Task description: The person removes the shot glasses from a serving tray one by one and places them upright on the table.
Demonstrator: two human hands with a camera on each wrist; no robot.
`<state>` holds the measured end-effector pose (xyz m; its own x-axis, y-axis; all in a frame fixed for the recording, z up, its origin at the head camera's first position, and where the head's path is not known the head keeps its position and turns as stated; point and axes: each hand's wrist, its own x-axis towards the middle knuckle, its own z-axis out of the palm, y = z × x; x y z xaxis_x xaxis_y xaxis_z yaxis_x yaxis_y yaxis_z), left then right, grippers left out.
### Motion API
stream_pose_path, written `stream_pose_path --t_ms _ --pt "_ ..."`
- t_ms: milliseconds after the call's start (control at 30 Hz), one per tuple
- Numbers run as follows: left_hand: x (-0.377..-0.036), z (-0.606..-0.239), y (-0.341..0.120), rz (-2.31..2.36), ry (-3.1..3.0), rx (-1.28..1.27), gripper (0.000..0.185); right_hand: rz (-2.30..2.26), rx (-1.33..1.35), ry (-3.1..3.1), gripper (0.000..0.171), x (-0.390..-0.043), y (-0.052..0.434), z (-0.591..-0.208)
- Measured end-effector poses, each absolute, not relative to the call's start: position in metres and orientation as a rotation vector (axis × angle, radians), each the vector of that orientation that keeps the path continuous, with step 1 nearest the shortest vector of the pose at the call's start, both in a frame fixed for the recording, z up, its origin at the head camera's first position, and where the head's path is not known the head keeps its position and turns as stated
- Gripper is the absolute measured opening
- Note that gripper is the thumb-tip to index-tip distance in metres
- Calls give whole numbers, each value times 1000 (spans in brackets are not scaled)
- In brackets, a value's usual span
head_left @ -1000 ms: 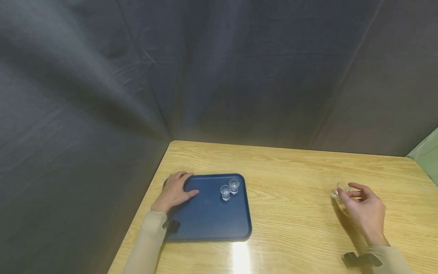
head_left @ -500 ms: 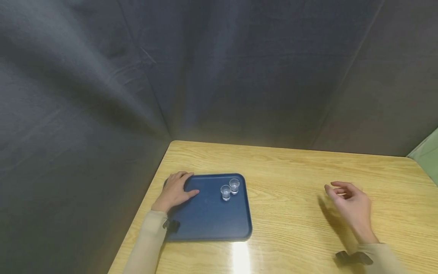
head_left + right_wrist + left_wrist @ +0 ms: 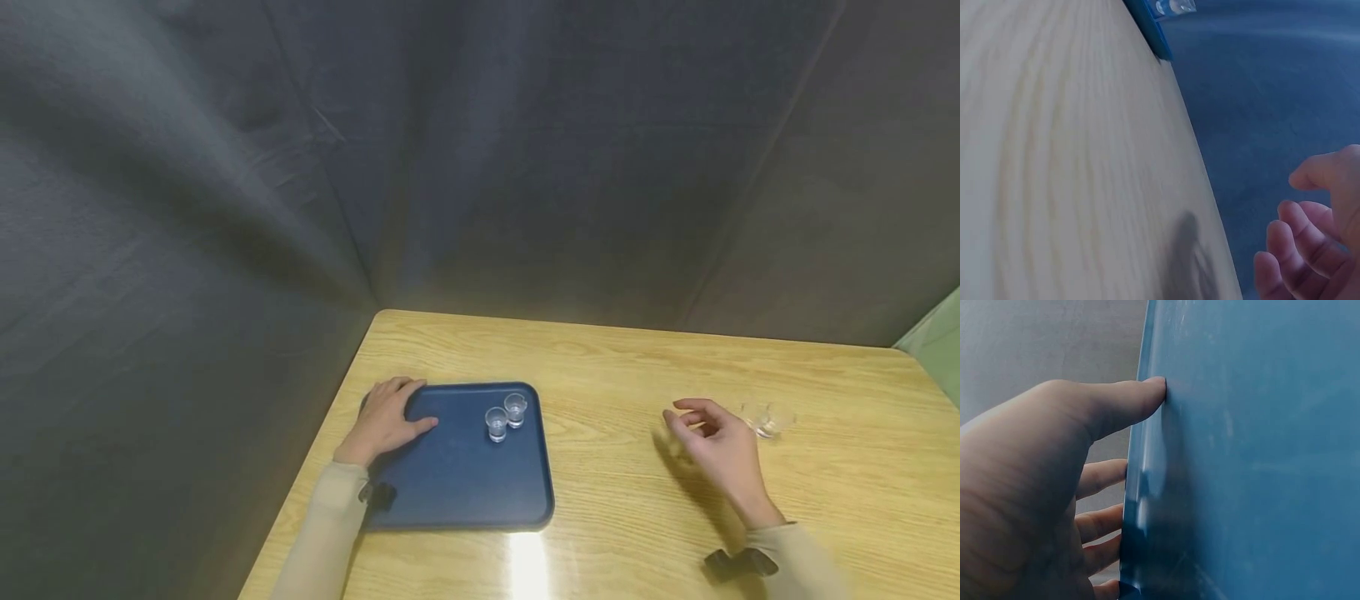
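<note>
My left hand (image 3: 380,425) is at the left side of a dark blue tray (image 3: 450,492). In the left wrist view its thumb lies over the tray's rim (image 3: 1147,450), with the fingers against the outer side. Two clear shot glasses, a nearer one (image 3: 497,425) and a farther one (image 3: 515,411), stand close together near the tray's far right corner. My right hand (image 3: 720,454) hovers over the wooden table with loosely bent fingers (image 3: 1294,250) and holds nothing. Just to its right are clear glasses (image 3: 767,422), blurred and partly see-through.
The light wooden table (image 3: 615,500) reaches a dark grey curtain (image 3: 525,208) along the back and left. A green surface (image 3: 937,342) shows beyond the table's far right corner. Table surface lies between the tray and my right hand.
My right hand has left the clear glass at the right and moved left, empty, toward the tray. The glasses it hid are uncovered. My left hand and the tray stay still.
</note>
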<state>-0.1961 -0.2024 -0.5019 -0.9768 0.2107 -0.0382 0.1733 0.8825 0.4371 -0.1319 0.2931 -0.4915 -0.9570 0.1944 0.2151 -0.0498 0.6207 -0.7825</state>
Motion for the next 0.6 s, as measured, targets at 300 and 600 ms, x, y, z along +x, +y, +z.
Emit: stream_pose_path --t_ms 300,600 --pt "-198 -502 -201 683 2970 300 77 1269 39 -2580 26 -137 270 -498" --pt "-199 -503 -201 691 2972 296 77 1370 105 -2582 26 -143 246 -495"
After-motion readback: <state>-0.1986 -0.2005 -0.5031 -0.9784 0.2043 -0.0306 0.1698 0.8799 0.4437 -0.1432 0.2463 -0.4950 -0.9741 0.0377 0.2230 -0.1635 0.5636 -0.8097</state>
